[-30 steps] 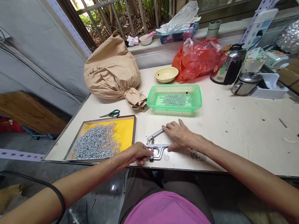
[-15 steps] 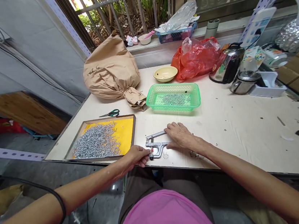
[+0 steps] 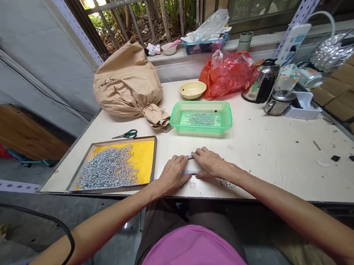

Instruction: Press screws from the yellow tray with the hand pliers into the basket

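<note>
Grey metal hand-press pliers [image 3: 192, 172] lie between both hands near the table's front edge, their two handles spread apart. My left hand [image 3: 172, 173] is closed over the head end, which it hides from view. Gripping the handle ends from the other side is my right hand [image 3: 209, 162], thumb on the lower handle and fingers on the upper one. To the left, a shallow tray [image 3: 154, 160] with a yellow lining holds a heap of small silvery metal pieces [image 3: 108, 168]. Behind the hands, a green plastic basket [image 3: 199, 129] contains more slim silvery pieces [image 3: 205, 118].
Green-handled scissors [image 3: 130, 134] lie behind the tray. A tied brown sack [image 3: 128, 83], a cream bowl [image 3: 191, 90], a red plastic bag [image 3: 227, 74] and a kettle [image 3: 262, 82] stand along the back. Dark scraps [image 3: 335, 158] lie at the right.
My left hand has moved from the lower tip of the pliers up over their head and now covers it. My right hand stays at the handles. The view has shifted slightly.
</note>
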Demonstrator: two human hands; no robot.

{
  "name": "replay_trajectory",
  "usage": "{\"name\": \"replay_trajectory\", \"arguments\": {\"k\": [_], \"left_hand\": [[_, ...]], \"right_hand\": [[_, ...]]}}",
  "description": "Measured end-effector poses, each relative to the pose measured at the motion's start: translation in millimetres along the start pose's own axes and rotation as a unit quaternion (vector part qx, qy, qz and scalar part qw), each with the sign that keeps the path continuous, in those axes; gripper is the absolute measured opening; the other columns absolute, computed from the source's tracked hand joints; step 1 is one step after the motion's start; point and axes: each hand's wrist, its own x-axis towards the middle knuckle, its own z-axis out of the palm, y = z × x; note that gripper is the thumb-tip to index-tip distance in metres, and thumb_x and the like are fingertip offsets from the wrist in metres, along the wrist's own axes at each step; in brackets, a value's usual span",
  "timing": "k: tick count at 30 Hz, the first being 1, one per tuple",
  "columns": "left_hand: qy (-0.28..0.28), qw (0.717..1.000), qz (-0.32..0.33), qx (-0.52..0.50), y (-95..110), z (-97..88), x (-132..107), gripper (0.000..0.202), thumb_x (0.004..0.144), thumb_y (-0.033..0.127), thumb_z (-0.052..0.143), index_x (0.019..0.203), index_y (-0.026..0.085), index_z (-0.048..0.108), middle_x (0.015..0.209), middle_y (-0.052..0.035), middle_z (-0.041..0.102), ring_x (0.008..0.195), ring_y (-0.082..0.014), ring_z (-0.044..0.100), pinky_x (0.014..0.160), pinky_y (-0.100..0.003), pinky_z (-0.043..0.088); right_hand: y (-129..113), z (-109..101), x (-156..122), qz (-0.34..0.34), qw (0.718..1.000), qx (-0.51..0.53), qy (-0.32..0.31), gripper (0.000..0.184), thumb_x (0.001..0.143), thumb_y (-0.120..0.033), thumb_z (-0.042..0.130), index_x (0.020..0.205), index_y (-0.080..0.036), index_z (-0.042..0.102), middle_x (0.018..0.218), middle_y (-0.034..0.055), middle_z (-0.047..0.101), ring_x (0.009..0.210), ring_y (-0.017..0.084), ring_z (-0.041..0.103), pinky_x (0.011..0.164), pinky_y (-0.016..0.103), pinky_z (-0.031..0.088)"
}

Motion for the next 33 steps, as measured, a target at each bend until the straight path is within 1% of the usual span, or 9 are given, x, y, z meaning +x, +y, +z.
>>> {"name": "replay_trajectory", "arguments": {"k": [2,6,10,13,17,24,26,29,33], "left_hand": [[-0.009,1.0,-0.009,0.018,-1,-3.2,4,0.054,0.08,0.031,0.06,0.128,0.012,0.043,0.116,-0.0147,0.056,0.107,-0.0281,0.05,0.089,-0.042,0.044],[-0.023,0.999,0.018,0.02,-4,-9.2,14,0.063,0.078,0.037,0.064,0.13,0.011,0.041,0.118,-0.0144,0.055,0.107,-0.0277,0.049,0.09,-0.04,0.043],[-0.06,0.996,0.058,0.007,-10,-12.5,26,0.04,0.079,0.036,0.065,0.11,0.014,0.056,0.104,-0.0103,0.058,0.098,-0.0248,0.051,0.086,-0.037,0.043],[-0.048,0.997,0.052,-0.008,-11,-9.6,26,0.026,0.081,0.035,0.063,0.098,0.015,0.061,0.096,-0.0083,0.058,0.095,-0.0238,0.051,0.08,-0.035,0.044],[-0.028,0.999,0.015,-0.026,-8,-2.7,21,0.017,0.087,0.032,0.057,0.091,0.017,0.063,0.091,-0.0073,0.058,0.094,-0.0231,0.051,0.077,-0.034,0.044],[-0.044,0.999,0.0,-0.01,-4,-4.9,22,0.016,0.087,0.03,0.056,0.092,0.017,0.064,0.094,-0.0077,0.06,0.098,-0.0242,0.053,0.079,-0.035,0.046],[-0.026,0.999,-0.015,-0.013,-3,-2.3,18,0.021,0.086,0.03,0.058,0.102,0.016,0.061,0.101,-0.0092,0.06,0.102,-0.0255,0.053,0.083,-0.038,0.047],[0.041,0.998,-0.033,-0.043,3,12.1,4,0.036,0.086,0.026,0.056,0.119,0.014,0.051,0.123,-0.0146,0.055,0.118,-0.0277,0.049,0.095,-0.044,0.044],[0.112,0.989,0.024,-0.089,22,39.8,-19,0.043,0.089,0.021,0.051,0.13,0.014,0.042,0.14,-0.0185,0.043,0.136,-0.029,0.033,0.107,-0.048,0.035]], "right_hand": [[0,-5,-2,0.014,1.0,-0.005,-0.012,0.064,0.066,-0.044,0.076,0.117,-0.01,0.055,0.115,0.0157,0.055,0.104,0.03,0.049,0.079,0.038,0.046],[-5,-12,-2,0.019,0.999,-0.021,-0.033,0.05,0.07,-0.04,0.073,0.109,-0.011,0.06,0.109,0.0152,0.058,0.102,0.03,0.051,0.078,0.038,0.047],[-9,-10,0,0.04,0.999,-0.008,-0.028,0.042,0.074,-0.036,0.071,0.108,-0.014,0.061,0.109,0.0145,0.058,0.104,0.029,0.051,0.074,0.035,0.047],[-9,-7,1,0.039,0.999,-0.003,-0.026,0.028,0.079,-0.03,0.067,0.102,-0.015,0.064,0.104,0.0127,0.06,0.102,0.027,0.053,0.074,0.032,0.046],[-7,-3,2,0.027,0.999,0.001,-0.026,0.015,0.085,-0.027,0.06,0.095,-0.016,0.065,0.098,0.0104,0.063,0.096,0.024,0.057,0.074,0.03,0.043],[-4,-1,0,0.027,1.0,0.007,-0.005,0.013,0.087,-0.027,0.057,0.091,-0.017,0.065,0.092,0.0082,0.063,0.09,0.022,0.058,0.073,0.029,0.041],[2,-1,-1,0.02,1.0,0.016,0.018,0.023,0.084,-0.033,0.062,0.1,-0.018,0.064,0.099,0.0095,0.062,0.095,0.024,0.056,0.076,0.03,0.042],[17,2,-1,-0.029,0.998,0.054,0.033,0.047,0.079,-0.046,0.065,0.116,-0.018,0.06,0.109,0.0122,0.059,0.103,0.026,0.052,0.08,0.033,0.043],[30,10,5,-0.056,0.992,0.101,0.048,0.038,0.09,-0.042,0.049,0.116,-0.016,0.061,0.108,0.0123,0.062,0.1,0.023,0.055,0.084,0.032,0.043]]}}
